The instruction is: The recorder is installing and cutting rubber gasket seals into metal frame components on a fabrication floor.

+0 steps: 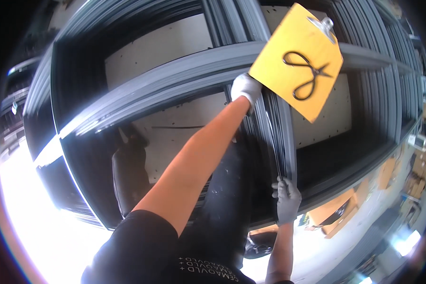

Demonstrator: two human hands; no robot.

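Note:
My left hand [246,89], in a pale glove, reaches far forward to the crossing of the stacked dark grey frames [232,59]. It lies beside the near left corner of a yellow clipboard [270,71]; its fingertips are hidden. Nearer to me, my right hand [288,201], in a grey glove, is closed with thumb and fingers together on a thin black strip [275,151]. The strip runs forward along a frame bar towards my left hand. Black scissors [312,72] with wide looped handles lie on the clipboard, which rests on the frames.
Through the frame openings shows a pale floor [175,146] with small dark bits and a thin dark rod [177,127]. My legs stand within the frames. Cardboard boxes [333,208] sit on the floor at the right. Bright light covers the lower left.

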